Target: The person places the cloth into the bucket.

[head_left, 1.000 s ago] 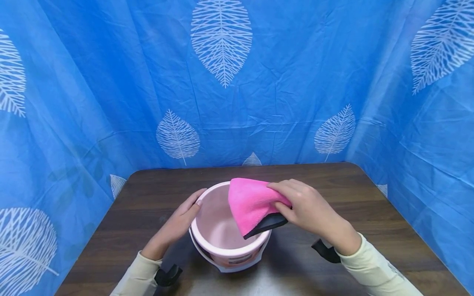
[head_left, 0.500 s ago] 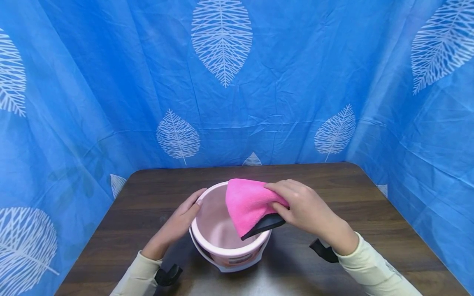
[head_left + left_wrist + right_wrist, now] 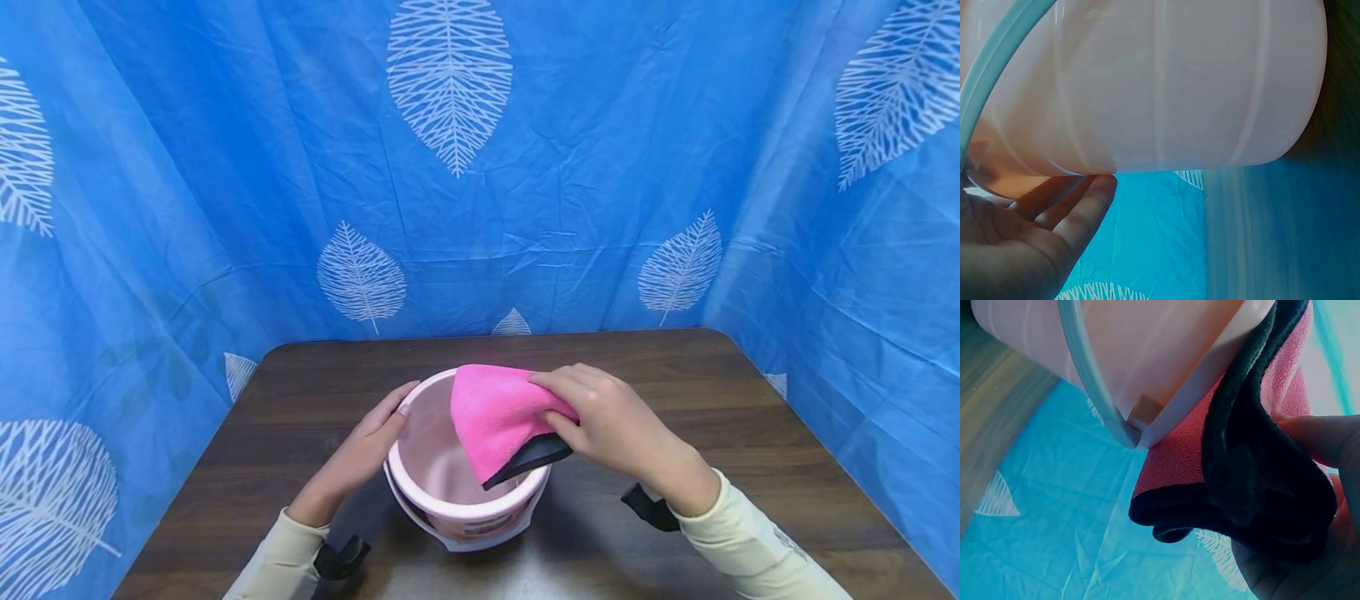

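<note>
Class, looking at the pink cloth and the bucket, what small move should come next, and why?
Probably lower the pink cloth into the bucket: the right hand pinches it over part of the opening, while the left hand holds the bucket's side.

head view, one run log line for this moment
left hand: holds bucket by rim | right hand: pinches pink cloth | cloth: at bucket mouth

The head view looks forward and down over the table point(image 3: 750, 417); both wrist views (far closer) face the same bucket point(image 3: 1166, 87).
</note>
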Motion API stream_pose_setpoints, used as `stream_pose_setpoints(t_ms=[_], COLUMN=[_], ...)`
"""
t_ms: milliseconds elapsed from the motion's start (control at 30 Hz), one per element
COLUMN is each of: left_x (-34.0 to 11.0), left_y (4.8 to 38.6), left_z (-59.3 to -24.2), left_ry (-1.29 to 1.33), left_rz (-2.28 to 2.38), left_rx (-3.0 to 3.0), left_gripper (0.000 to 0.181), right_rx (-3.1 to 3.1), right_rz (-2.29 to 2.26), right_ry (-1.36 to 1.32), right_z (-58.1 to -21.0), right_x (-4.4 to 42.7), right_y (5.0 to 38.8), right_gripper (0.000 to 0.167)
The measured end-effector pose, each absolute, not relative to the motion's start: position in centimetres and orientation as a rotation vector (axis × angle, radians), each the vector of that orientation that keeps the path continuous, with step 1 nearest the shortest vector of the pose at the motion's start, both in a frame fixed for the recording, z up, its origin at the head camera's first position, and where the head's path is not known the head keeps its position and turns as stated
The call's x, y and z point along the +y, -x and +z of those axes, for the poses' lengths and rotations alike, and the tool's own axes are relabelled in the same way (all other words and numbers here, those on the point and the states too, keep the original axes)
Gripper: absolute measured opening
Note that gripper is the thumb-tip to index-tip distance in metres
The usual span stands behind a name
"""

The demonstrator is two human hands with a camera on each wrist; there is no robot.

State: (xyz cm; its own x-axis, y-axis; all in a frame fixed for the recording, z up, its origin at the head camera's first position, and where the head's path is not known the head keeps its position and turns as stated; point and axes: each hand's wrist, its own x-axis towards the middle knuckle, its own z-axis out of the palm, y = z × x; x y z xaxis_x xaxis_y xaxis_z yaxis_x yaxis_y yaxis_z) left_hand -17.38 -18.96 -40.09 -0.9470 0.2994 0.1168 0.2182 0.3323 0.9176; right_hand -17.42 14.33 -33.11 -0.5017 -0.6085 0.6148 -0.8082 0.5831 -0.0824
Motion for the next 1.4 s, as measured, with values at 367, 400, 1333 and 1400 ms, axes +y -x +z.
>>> stream_pose_setpoints(t_ms=[367,400,1333,1400], left_x=[-19.1,-19.1,-19.0,-19.1], left_y=[17.3,17.3,17.5,17.5], left_z=[-40.2,-40.2,-40.0,-40.1], left_ry=[-0.486,-0.482,-0.456,-0.454], left_rz=[1.71,1.71,1.694,1.696], left_rx=[2.497,2.496,2.513,2.513], left_gripper=[0.051,0.051,0.052,0.052], right_rx=[-2.306,-2.311,-2.338,-2.342], right_rz=[0.482,0.481,0.464,0.464], right_ry=[-1.129,-1.128,-1.13,-1.13], right_z=[-33.1,-33.1,-33.0,-33.0], right_x=[13.8,13.8,13.0,12.9], right_y=[17.4,17.4,17.5,17.5], right_gripper=[0.048,0.048,0.049,0.049])
